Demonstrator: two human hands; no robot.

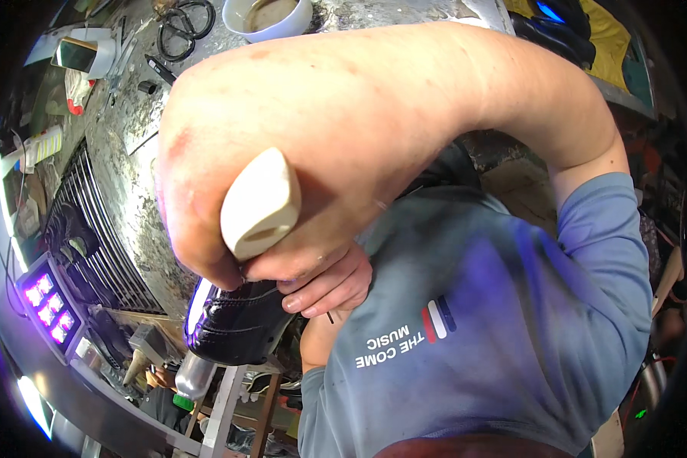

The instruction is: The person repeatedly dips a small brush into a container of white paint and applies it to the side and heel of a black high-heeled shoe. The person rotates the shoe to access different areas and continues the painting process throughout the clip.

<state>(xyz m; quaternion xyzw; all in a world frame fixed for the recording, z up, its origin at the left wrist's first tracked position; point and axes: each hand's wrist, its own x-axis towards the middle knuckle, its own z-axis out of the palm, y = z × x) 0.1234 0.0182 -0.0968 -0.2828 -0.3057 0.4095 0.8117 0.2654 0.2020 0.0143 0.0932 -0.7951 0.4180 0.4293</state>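
Near a mottled bench [122, 122], right hand [195, 221] clasps smooth wedge [259, 202].

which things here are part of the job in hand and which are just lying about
Seemingly part of the job:
- black shoe, left hand at its edge
- cream wedge-shaped block, in the right hand

Seemingly lying about:
- black-handled scissors
- black pen
- white bowl
- smartphone
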